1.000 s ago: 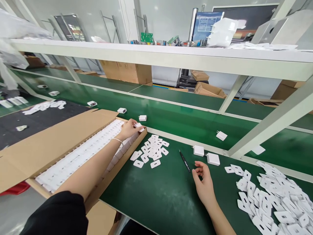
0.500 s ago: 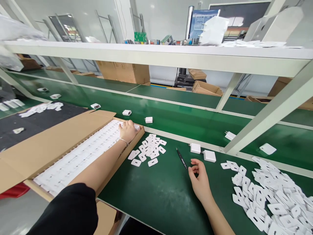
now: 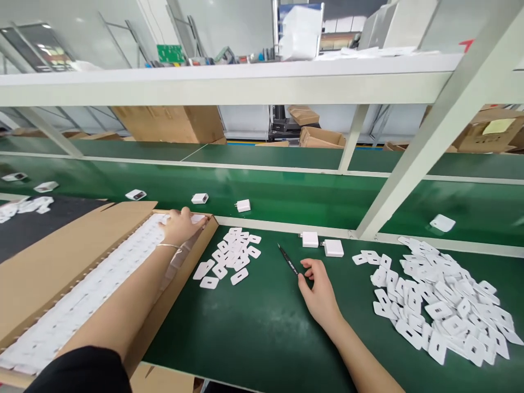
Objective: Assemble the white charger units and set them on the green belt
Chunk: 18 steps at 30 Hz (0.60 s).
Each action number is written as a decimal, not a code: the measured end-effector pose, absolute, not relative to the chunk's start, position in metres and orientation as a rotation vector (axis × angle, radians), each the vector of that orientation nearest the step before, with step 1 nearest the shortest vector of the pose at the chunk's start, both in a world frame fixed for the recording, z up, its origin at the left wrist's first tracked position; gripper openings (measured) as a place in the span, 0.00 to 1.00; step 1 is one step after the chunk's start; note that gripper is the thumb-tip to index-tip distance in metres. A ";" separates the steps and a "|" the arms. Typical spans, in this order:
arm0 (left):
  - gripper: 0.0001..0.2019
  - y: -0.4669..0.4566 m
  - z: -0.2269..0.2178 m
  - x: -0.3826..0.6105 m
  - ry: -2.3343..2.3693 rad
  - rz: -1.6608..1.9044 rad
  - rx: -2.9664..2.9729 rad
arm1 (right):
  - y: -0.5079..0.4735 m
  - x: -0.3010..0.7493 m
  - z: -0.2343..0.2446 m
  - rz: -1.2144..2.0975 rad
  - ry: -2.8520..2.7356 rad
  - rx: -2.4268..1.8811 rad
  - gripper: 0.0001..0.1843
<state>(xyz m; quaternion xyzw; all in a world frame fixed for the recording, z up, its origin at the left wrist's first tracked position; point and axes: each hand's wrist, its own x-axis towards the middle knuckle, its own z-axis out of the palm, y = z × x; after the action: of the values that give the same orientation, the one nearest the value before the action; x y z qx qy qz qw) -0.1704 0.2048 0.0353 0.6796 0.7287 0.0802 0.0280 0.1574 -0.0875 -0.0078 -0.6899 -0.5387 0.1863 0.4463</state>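
My left hand (image 3: 180,224) lies palm down at the far end of an open cardboard box (image 3: 61,256), fingers flat on the rows of white chargers (image 3: 102,275) packed inside. It holds nothing. My right hand (image 3: 318,289) rests on the green table (image 3: 254,333) with fingers loosely curled and apart, empty. Its fingertips are just beside a black pen (image 3: 289,261). Two loose white chargers (image 3: 310,239) (image 3: 333,248) lie a little beyond that hand. A small pile of flat white slotted pieces (image 3: 231,254) sits between box and pen.
A large heap of the same white pieces (image 3: 442,295) covers the table at right. Behind runs a green conveyor belt (image 3: 286,194) carrying single chargers (image 3: 243,205) (image 3: 200,198) (image 3: 442,222). A slanted white frame post (image 3: 409,158) and a shelf (image 3: 229,87) stand overhead.
My left hand set the charger it held into the box's far end and now lies flat on the rows. The right hand stayed beside the pen. The view swung right.
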 end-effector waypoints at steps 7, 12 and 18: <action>0.35 0.225 0.032 -0.182 2.364 0.221 2.039 | -0.086 0.159 -0.009 0.490 -1.310 -1.722 0.13; 0.37 0.228 0.026 -0.181 2.414 0.231 2.055 | -0.087 0.158 -0.010 0.552 -1.301 -1.748 0.15; 0.33 0.216 0.009 -0.166 2.453 0.373 2.162 | -0.086 0.162 -0.010 0.553 -1.274 -1.763 0.16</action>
<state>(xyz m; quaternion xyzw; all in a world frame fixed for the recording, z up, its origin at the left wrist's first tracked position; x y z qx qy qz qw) -0.1657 0.2156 0.0087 0.6550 0.7434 0.1129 -0.0746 0.1621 -0.0862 -0.0096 -0.7078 -0.5113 0.2219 0.4339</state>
